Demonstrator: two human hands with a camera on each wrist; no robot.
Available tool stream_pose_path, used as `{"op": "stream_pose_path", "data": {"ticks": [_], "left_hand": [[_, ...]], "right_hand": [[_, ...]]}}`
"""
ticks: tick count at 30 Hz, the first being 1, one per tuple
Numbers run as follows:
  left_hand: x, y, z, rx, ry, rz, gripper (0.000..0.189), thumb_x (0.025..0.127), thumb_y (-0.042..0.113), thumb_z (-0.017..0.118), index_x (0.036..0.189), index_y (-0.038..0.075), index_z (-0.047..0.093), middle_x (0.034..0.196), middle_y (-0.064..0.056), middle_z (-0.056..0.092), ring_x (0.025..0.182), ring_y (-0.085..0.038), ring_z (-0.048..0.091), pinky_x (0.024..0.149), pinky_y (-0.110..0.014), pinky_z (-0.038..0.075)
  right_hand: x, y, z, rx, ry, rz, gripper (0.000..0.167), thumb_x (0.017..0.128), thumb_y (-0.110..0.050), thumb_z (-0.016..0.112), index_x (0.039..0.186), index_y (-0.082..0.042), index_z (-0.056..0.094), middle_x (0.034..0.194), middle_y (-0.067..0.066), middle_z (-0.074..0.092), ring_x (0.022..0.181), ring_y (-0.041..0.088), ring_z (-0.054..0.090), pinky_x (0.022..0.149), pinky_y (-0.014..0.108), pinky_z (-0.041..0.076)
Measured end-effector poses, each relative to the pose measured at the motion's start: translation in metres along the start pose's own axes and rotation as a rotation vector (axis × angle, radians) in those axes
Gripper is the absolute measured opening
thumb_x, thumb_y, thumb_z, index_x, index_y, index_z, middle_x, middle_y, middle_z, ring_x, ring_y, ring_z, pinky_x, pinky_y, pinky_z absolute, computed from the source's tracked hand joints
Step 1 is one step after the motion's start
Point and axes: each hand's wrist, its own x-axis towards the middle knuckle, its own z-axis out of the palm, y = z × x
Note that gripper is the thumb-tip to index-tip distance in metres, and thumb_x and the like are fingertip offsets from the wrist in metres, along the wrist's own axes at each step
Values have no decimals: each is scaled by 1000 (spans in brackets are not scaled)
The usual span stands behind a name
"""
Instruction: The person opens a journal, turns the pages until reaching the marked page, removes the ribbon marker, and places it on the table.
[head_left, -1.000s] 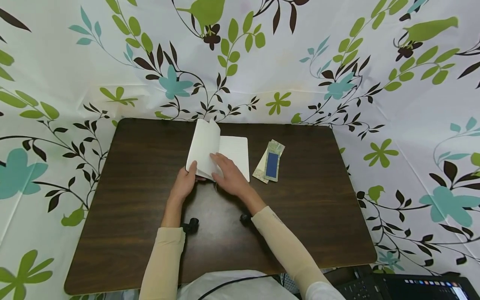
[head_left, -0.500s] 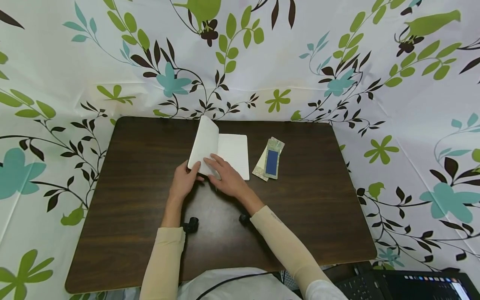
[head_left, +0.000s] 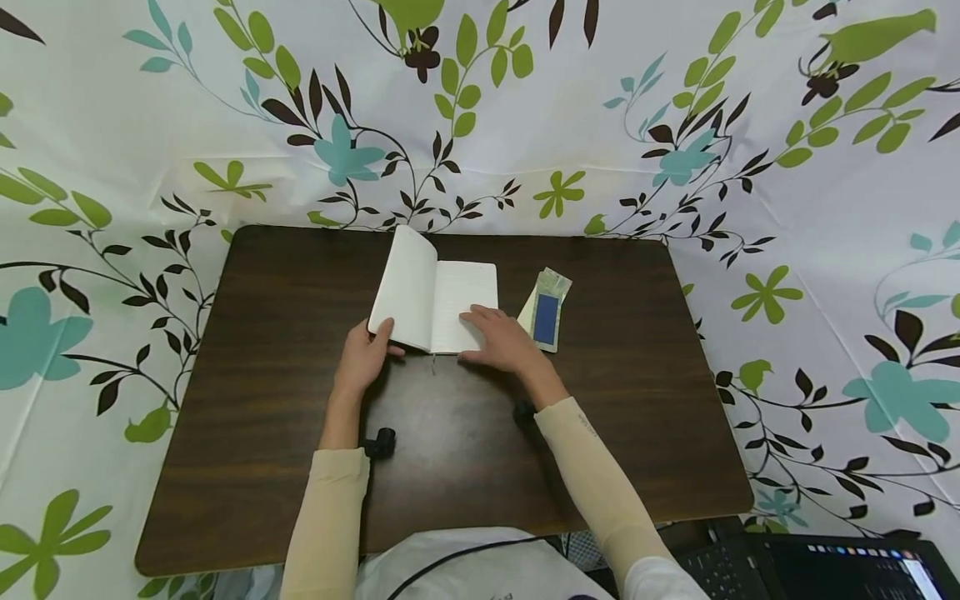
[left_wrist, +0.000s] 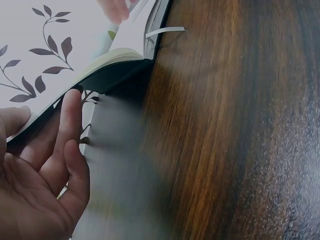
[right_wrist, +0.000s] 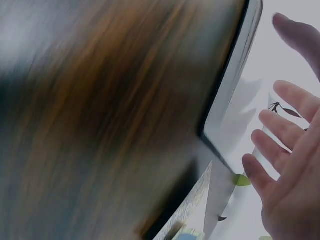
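An open notebook (head_left: 408, 287) with a dark cover lies near the far side of the table, its left half tilted up. My left hand (head_left: 362, 358) grips the lower left edge, thumb on the page; the left wrist view shows the fingers (left_wrist: 73, 117) under the cover. Faint lines mark the right page. Over its lower right part is my right hand (head_left: 506, 340), fingers spread; the right wrist view shows them (right_wrist: 282, 127) loosely extended and holding nothing. Whether they touch the page I cannot tell. A pale ribbon marker (left_wrist: 167, 30) sticks out at the spine.
Right of the notebook lie overlapping pale-green patterned paper slips (head_left: 546, 321), the top one bearing a blue rectangle. They rest on a dark wooden table (head_left: 300, 275). A laptop (head_left: 840, 571) stands at the lower right, and a leaf-patterned cloth (head_left: 480, 167) hangs behind the table.
My right hand has moved right, from the raised left pages to the right page, which now shows more fully. My left hand still holds the left side.
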Motion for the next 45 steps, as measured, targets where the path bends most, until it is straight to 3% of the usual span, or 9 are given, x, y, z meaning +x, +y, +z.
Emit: {"op": "stream_pose_path", "data": {"ticks": [3,8,10,19,26,32,37,45], "left_hand": [[2,0,0,20,0,4,60,114,49,49,147,-1,57,126,-27,72,91,-39,79,95,-41,54],[-3,-1,-3,60,30,-23,56,114,49,49,138,0,62,113,-31,70,78,-35,76,72,-31,49],[-5,-1,-5,64,33,-27,55,114,48,48,138,0,62,114,-32,69,77,-34,75,69,-30,48],[-8,-5,-7,37,4,-42,58,114,50,49,142,1,61,122,-28,70,75,-27,74,82,-34,52],[-13,-9,-7,49,-1,-68,57,114,50,49,140,0,60,122,-26,69,77,-28,74,87,-34,51],[-11,-7,-7,45,-15,-50,60,114,52,48,142,0,59,126,-27,69,76,-22,74,89,-38,52],[-12,-6,-8,36,-26,-51,60,114,50,47,146,1,57,132,-27,67,76,-21,73,88,-43,54],[-15,-3,-8,35,-40,-42,61,115,49,46,150,0,55,139,-28,64,83,-25,74,84,-38,51]], "right_hand": [[-1,5,-4,-49,-1,11,83,94,-52,81,164,-25,45,176,7,34,161,34,36,126,62,32],[-2,6,-4,-90,-31,11,81,97,-47,80,166,-26,42,177,8,31,162,34,33,127,61,32],[-2,5,-4,-89,-38,12,78,99,-46,79,165,-26,43,177,8,32,162,35,34,127,61,32],[-11,9,0,-17,-36,4,67,99,-40,79,159,-23,53,173,10,40,157,38,41,125,55,38],[-18,10,1,44,-39,-27,51,105,-39,72,151,-19,62,170,10,45,157,36,43,125,51,39],[-21,13,2,87,53,-69,40,107,-22,69,145,-11,65,159,16,55,150,37,50,124,50,40],[-23,16,7,115,180,-9,62,102,-14,74,159,-12,50,170,19,39,156,40,40,125,53,38],[-20,0,14,459,322,81,104,104,-37,74,175,-25,-2,183,6,5,167,29,21,129,54,32]]}}
